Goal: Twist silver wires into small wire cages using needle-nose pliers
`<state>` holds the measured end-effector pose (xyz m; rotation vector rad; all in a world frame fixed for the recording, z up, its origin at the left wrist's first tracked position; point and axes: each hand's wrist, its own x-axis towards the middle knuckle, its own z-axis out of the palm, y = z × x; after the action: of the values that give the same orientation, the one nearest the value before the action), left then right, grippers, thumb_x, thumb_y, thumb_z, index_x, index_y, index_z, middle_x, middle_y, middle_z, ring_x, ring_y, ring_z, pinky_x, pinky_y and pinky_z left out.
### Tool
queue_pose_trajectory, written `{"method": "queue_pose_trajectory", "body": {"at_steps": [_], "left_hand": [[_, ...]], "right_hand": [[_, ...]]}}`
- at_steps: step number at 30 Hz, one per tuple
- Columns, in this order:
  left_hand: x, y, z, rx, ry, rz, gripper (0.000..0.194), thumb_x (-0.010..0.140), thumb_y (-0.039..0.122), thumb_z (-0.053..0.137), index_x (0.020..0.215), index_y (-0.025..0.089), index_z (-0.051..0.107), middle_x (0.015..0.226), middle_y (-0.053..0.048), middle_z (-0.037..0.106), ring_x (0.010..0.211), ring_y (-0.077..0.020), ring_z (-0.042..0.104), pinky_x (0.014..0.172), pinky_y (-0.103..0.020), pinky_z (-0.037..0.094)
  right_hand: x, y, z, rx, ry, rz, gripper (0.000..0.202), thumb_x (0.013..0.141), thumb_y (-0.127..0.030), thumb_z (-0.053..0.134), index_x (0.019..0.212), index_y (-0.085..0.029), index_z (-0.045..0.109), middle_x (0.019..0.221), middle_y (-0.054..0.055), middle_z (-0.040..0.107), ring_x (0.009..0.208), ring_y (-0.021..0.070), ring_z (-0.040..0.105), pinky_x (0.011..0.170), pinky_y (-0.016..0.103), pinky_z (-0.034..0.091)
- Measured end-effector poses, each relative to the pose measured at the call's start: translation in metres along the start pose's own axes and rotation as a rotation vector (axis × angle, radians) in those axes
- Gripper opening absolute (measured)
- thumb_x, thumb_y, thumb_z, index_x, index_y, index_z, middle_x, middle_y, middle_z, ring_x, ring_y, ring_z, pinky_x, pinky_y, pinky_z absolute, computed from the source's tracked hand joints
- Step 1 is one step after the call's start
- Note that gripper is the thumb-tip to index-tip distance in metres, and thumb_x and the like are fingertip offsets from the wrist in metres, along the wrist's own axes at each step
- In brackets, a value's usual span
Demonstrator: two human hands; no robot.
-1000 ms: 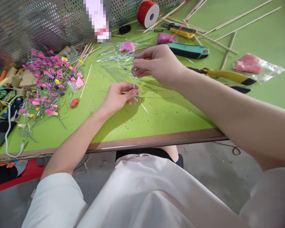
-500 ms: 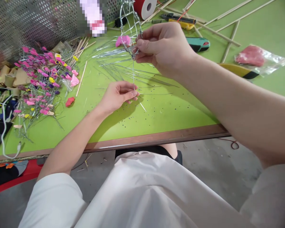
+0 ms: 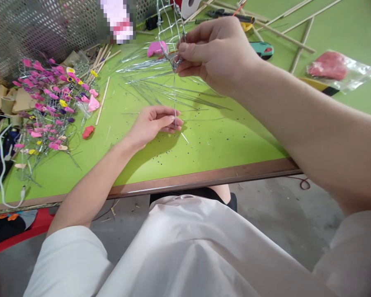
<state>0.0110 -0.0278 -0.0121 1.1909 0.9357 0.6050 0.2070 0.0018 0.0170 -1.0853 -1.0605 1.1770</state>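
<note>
My right hand (image 3: 216,55) pinches the lower tip of a silvery wire frame (image 3: 170,31), an openwork shape of bent and twisted wire whose top runs out of view. From that tip a single straight wire (image 3: 174,93) hangs down. Its lower end lies at the thumb and fingertips of my left hand (image 3: 156,123), which are closed around it just above the table. Behind the frame is a pink piece (image 3: 156,48), partly covered by it. Loose silvery wires (image 3: 151,66) lie spread on the table beyond my left hand.
A heap of wire stems with pink, purple and yellow tips (image 3: 49,99) lies left. Thin wooden sticks (image 3: 301,45), a green-handled tool (image 3: 261,49) and a bag of pink material (image 3: 330,68) lie right. The green table's brown edge (image 3: 204,177) runs in front of me.
The view has shifted slightly. My right hand and the wire frame sit a little higher in view; my left hand stays by the hanging wire, its thumb slightly shifted.
</note>
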Motion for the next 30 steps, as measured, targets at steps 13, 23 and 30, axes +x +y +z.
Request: {"method": "queue_pose_trajectory", "body": {"at_steps": [13,23,30], "left_hand": [[0.001,0.0,-0.002,0.031,-0.011,-0.014,0.021,0.088,-0.005,0.063,0.09,0.012,0.076,0.078,0.0,0.083,0.07,-0.0115,0.081,0.07,-0.022,0.065],[0.001,0.01,-0.006,0.287,0.078,0.028,0.02,0.09,-0.001,0.062,0.088,0.014,0.074,0.076,-0.001,0.08,0.068,-0.0106,0.075,0.071,-0.024,0.059],[-0.018,0.053,-0.052,0.954,0.15,-0.028,0.01,0.092,0.025,0.075,0.092,0.017,0.082,0.077,-0.007,0.081,0.057,-0.0178,0.069,0.064,-0.031,0.051]], "right_hand": [[0.001,-0.001,-0.004,0.009,0.048,0.001,0.029,0.099,0.002,0.067,0.078,-0.018,0.067,0.069,-0.001,0.072,0.061,0.0075,0.071,0.063,0.021,0.063],[-0.003,-0.013,-0.002,0.05,0.074,0.066,0.037,0.105,-0.003,0.063,0.073,-0.022,0.064,0.069,-0.004,0.068,0.057,0.0048,0.067,0.062,0.017,0.06],[-0.003,-0.014,-0.009,0.144,0.064,0.061,0.033,0.105,-0.001,0.057,0.079,-0.02,0.065,0.071,-0.002,0.069,0.062,0.0061,0.066,0.067,0.017,0.061]]}}
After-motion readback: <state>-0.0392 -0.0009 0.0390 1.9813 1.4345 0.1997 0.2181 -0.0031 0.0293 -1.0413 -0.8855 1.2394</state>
